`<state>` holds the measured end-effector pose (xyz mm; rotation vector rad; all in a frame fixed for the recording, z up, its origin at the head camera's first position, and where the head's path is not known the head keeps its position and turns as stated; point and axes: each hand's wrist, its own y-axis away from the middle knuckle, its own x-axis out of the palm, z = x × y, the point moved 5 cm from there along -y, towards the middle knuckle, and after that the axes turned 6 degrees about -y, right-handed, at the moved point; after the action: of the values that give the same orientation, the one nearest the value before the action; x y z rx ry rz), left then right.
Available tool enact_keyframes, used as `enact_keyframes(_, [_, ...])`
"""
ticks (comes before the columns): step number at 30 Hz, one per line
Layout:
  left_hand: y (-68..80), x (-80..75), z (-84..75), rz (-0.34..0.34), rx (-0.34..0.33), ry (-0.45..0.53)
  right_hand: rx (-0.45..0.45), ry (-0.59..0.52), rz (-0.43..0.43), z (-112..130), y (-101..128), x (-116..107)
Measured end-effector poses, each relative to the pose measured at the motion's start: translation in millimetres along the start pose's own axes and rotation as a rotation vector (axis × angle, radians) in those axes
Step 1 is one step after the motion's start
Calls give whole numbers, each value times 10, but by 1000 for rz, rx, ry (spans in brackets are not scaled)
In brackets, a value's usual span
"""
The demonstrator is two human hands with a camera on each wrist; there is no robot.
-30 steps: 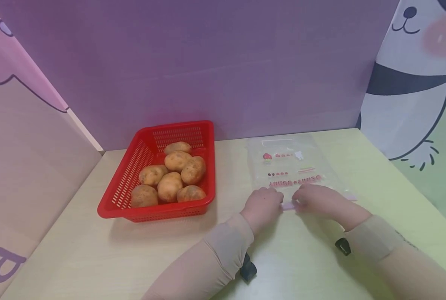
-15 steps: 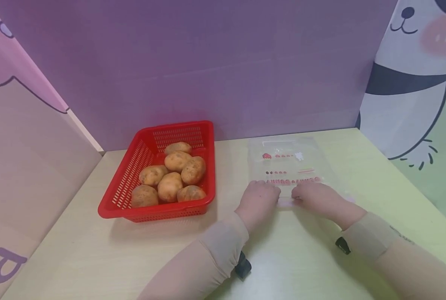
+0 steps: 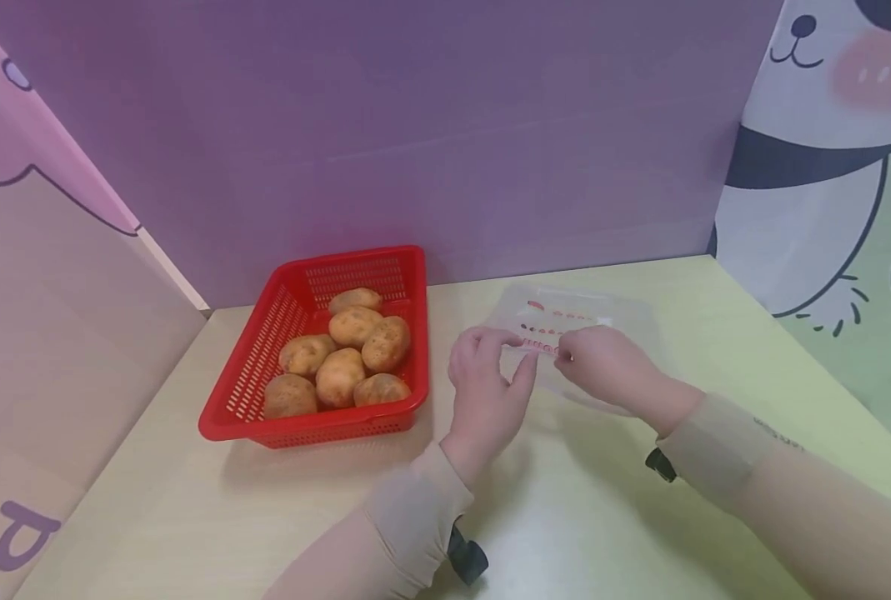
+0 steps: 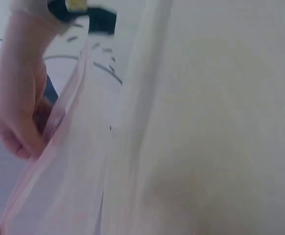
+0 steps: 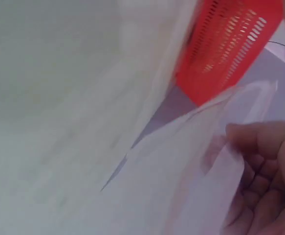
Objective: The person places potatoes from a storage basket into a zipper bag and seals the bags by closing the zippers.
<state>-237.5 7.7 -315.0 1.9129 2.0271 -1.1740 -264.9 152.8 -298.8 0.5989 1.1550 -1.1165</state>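
Note:
A clear plastic zip bag [image 3: 588, 312] with red print is lifted at its near edge above the pale table [image 3: 580, 500]. My left hand [image 3: 490, 375] pinches the bag's mouth strip on the left, and my right hand [image 3: 603, 362] pinches it on the right. In the left wrist view the bag's pink strip [image 4: 59, 122] runs past the right hand [image 4: 20, 107]. The right wrist view shows the bag film [image 5: 191, 171] held by fingers [image 5: 264, 142], with the red basket [image 5: 230, 44] behind. The red basket [image 3: 250, 392] holds several potatoes [image 3: 343, 354] to the left of my hands.
A purple wall panel stands behind the table. A pink panel closes the left side and a panda-print panel [image 3: 828, 167] the right. The table's near part lies in front of my forearms.
Both hands have risen and moved away from me, lifting the bag's near edge off the table. The left hand has turned palm-inward while pinching the strip.

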Motion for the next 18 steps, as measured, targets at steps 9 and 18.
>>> enact_keyframes(9, [117,204,119,138,-476,547,122,-84,7,171,-200,-201])
enact_keyframes(18, [-38,309,152,102,-434,536,67,-52,53,360,-248,-183])
